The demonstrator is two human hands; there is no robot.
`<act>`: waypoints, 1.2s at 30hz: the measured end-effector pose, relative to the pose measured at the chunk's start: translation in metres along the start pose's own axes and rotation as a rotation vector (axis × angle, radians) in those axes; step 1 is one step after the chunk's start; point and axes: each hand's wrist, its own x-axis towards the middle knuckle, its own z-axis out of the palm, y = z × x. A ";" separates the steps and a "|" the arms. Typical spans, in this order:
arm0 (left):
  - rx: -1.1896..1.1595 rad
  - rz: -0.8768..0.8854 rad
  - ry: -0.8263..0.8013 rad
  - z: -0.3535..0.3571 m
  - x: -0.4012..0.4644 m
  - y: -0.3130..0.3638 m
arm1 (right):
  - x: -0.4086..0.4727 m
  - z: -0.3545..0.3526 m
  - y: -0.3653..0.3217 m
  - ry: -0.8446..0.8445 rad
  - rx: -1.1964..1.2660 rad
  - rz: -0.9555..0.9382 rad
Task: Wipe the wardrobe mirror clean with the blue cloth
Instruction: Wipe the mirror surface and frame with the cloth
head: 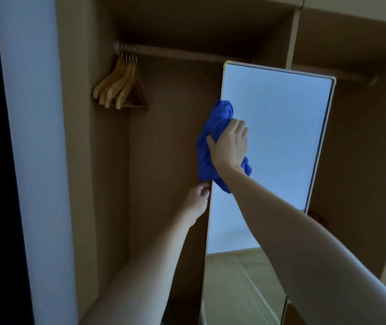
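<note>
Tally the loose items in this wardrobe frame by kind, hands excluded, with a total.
Wooden hangers: 4, by the hooks on the rail
Blue cloth: 1
Mirror: 1
Total: 6

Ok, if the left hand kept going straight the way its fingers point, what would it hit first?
Probably the mirror's left edge: the left hand's fingers already curl at it, just below the blue cloth. Depth is unclear.

Soft, crumpled blue cloth (pixel 213 137) on glossy, smooth mirror (pixel 278 127) glass; matt wooden wardrobe (pixel 168 141); pale wooden hangers (pixel 119 87), far left.
</note>
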 end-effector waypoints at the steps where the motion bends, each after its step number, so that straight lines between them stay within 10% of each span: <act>1: 0.001 0.008 0.004 0.000 -0.003 0.002 | 0.006 -0.003 -0.002 -0.016 -0.003 0.004; 36: 0.342 0.001 0.012 -0.046 -0.027 -0.005 | -0.040 0.004 0.007 -0.090 0.000 0.019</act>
